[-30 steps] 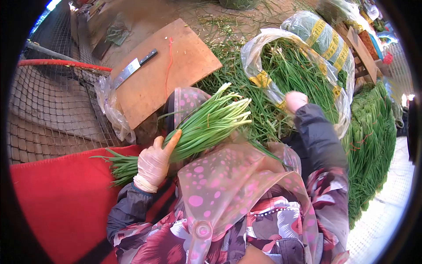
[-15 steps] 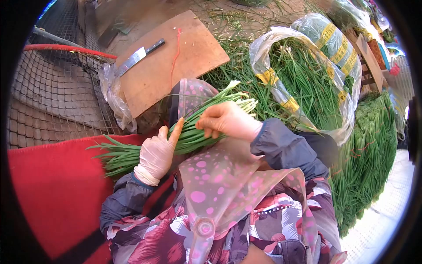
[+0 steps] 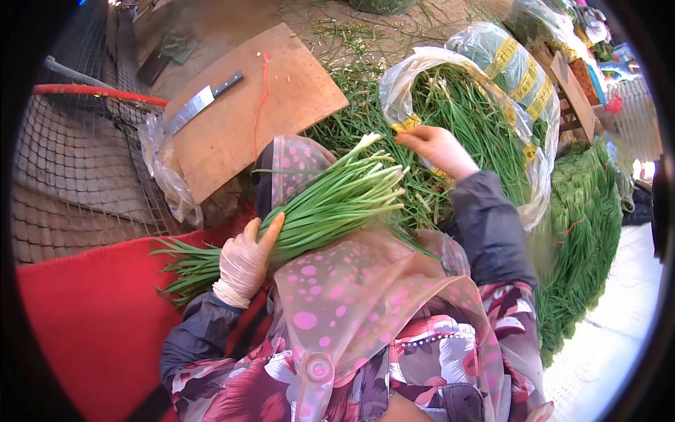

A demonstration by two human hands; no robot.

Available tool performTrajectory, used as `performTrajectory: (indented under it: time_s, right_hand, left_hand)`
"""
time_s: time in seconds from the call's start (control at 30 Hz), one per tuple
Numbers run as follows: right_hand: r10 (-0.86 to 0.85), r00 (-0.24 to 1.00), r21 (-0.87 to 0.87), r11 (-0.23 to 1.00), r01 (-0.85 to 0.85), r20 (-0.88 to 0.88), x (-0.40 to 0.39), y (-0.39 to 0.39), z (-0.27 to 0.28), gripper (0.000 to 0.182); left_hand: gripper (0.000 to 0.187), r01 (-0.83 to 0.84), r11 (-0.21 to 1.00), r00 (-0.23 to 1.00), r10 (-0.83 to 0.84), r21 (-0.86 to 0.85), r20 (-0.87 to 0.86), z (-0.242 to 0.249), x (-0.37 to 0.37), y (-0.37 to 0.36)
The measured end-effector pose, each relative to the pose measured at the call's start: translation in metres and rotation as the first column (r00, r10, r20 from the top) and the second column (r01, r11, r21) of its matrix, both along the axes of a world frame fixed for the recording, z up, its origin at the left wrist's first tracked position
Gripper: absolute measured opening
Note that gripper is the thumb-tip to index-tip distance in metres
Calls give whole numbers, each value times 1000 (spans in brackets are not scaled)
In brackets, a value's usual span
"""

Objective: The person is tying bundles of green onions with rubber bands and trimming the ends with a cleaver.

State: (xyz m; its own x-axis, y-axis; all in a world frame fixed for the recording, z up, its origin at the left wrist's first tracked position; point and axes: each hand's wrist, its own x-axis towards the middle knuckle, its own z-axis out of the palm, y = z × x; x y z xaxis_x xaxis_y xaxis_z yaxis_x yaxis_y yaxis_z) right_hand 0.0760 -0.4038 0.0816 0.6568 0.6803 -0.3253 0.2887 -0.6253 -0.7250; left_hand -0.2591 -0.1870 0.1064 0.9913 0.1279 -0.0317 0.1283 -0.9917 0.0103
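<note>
A bunch of garlic chives (image 3: pixel 330 193) lies across my lap, its pale cut ends to the upper right and its green tips to the lower left. My left hand (image 3: pixel 246 261), in a thin whitish glove, is closed around the leafy part. My right hand (image 3: pixel 444 149), also gloved, is apart from the bunch, over the near rim of a clear plastic bag (image 3: pixel 394 91). Its fingers are pressed together; whatever they may hold is too small to make out. Loose chives (image 3: pixel 464 105) fill the bag. A spotted clear apron (image 3: pixel 330 288) covers my lap.
A knife (image 3: pixel 204 102) and a red string (image 3: pixel 261 105) lie on a wooden board (image 3: pixel 295 84) ahead. Tied chives are stacked in a tall pile (image 3: pixel 580 246) at the right. Black netting (image 3: pixel 70 169) and red cloth (image 3: pixel 84 302) are at the left.
My right hand has left the bunch and moved up and right to the bag's rim. My left hand keeps its hold on the chives. The view has shifted slightly.
</note>
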Motion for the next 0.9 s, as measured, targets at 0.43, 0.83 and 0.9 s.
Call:
performTrajectory:
  time_s: [0.43, 0.83, 0.9]
  right_hand:
    - [260, 610, 400, 911, 103, -749, 2, 19, 13, 41]
    - [64, 506, 376, 751, 543, -860, -28, 29, -4, 28]
    - [11, 514, 360, 727, 585, -857, -30, 37, -8, 23]
  left_hand:
    - [74, 42, 991, 997, -34, -129, 62, -21, -3, 13]
    - [83, 1, 942, 1000, -10, -337, -22, -16, 3, 19]
    - [82, -79, 875, 997, 80, -478, -19, -15, 6, 16]
